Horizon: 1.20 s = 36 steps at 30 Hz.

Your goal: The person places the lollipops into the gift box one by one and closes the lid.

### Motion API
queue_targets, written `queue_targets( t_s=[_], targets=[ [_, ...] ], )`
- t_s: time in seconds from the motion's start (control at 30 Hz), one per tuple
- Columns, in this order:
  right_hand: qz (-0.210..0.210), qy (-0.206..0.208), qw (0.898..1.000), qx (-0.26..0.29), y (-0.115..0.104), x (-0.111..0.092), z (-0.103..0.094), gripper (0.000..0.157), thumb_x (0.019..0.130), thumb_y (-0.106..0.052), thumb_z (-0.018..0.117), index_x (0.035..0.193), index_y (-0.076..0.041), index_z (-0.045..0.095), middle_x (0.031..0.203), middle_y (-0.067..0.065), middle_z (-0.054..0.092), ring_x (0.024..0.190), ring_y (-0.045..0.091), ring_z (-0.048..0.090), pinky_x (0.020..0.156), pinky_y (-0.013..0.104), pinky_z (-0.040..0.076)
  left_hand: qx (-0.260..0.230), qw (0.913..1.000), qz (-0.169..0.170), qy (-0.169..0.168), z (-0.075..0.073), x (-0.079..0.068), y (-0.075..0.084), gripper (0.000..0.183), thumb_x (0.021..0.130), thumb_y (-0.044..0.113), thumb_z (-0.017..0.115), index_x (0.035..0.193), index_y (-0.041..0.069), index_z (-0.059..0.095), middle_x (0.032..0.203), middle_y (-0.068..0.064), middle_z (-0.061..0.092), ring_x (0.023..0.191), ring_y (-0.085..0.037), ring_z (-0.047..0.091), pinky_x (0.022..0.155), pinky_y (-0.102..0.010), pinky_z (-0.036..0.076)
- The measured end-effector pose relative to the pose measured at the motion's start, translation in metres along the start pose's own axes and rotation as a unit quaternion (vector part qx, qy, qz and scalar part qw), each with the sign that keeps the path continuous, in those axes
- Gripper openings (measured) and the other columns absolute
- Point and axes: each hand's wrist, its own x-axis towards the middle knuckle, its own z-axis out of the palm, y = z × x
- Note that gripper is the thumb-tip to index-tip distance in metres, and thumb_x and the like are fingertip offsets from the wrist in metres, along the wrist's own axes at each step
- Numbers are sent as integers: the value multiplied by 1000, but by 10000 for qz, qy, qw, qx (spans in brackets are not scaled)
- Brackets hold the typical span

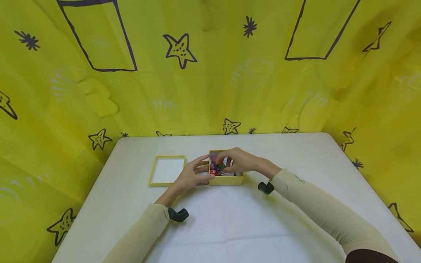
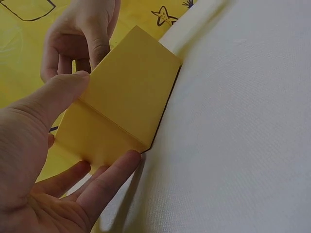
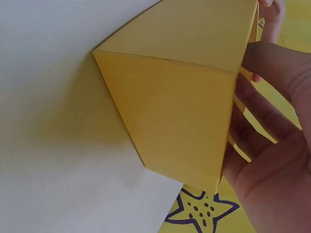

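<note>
A yellow box [image 1: 227, 180] stands uncovered on the table with small shiny red, green and dark pieces [image 1: 213, 171] inside, like wrapped sweets. My left hand [image 1: 193, 174] steadies its left side. In the left wrist view, the thumb [image 2: 73, 85] lies at the top rim and the fingers [image 2: 109, 187] press on the side wall [image 2: 97, 141]. From the right, my right hand [image 1: 241, 160] reaches over the box, its fingers bent down among the pieces. In the right wrist view the box wall [image 3: 170, 111] hides its contents; I cannot tell whether the fingertips hold a piece.
Left of the box lies a shallow yellow lid [image 1: 167, 185] with its white inside facing up. A white cloth covers the table [image 1: 210, 219]. Behind it hangs a yellow curtain [image 1: 210, 91] with drawn stars. A dark wrist device [image 1: 178, 214] sits at the left cuff, another [image 1: 265, 188] at the right.
</note>
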Motion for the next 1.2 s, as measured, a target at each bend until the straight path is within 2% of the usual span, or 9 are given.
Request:
queue_targets(
  t_s=[0.3,0.53,0.97,1.2],
  targets=[
    [-93,79,9999,24,-5,-4,-4,29,90,0,76,117,-6,70,114,11,71,90,16,68,78,26,59,40,10000,-16,20,0,-2,1,85,88,14,83,160,24,39,156,-19,42,135,-42,51,83,-42,62],
    [-195,81,9998,-16,-5,-5,-6,28,90,2,75,117,-3,70,114,12,71,91,21,69,81,27,58,93,9999,128,9,1,-2,1,84,89,14,83,160,23,39,155,-20,44,134,-42,52,84,-42,62],
    [-154,94,9998,-58,-6,-5,-11,27,90,1,75,116,-4,70,112,9,71,91,21,68,79,27,58,159,9998,149,12,0,-3,0,83,89,15,82,159,24,39,155,-20,44,134,-42,52,85,-41,62],
    [-255,129,9994,-171,-7,-6,-14,26,91,0,74,116,-4,70,113,11,71,91,20,69,79,27,58,-13,9999,125,-55,0,-4,2,84,90,15,82,160,24,37,157,-18,41,135,-41,51,85,-42,62]
  ],
)
